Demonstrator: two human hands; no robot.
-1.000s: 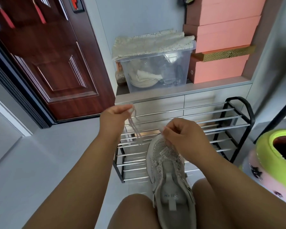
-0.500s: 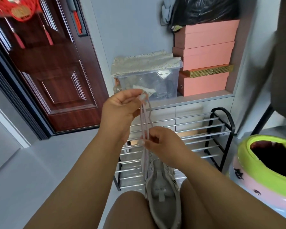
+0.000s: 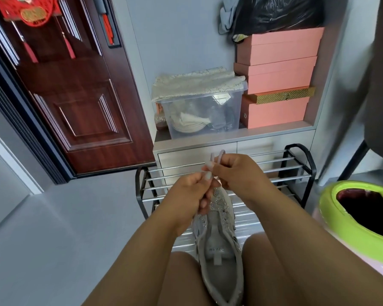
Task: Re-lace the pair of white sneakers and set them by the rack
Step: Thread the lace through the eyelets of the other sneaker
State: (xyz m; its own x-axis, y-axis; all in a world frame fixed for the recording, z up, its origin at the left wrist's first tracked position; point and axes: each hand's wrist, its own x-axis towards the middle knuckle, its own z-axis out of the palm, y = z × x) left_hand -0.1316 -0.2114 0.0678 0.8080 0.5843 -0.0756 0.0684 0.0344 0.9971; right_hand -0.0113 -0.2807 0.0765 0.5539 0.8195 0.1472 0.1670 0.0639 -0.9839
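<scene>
Grey-white mesh, flecked with small sparkling studs, covers the sneaker (image 3: 218,235) wedged between the person's bare knees, toe pointing away toward the shoe rack (image 3: 296,164) and heel toward the body. Its opening faces up, showing a pale grey insole with a printed label and a pull tab. The eyelet rows near the toe are partly hidden by the hands. A pale lace (image 3: 217,156) rises from the toe area as a short loop. The right hand (image 3: 239,173) has its grip closed around that loop, fingers curled, just above the toe. The left hand (image 3: 190,195) sits just beside it, touching, pinching the lace lower down between thumb and fingers. Only one sneaker shows; it stands in front of the black-framed rack with chrome bars.
</scene>
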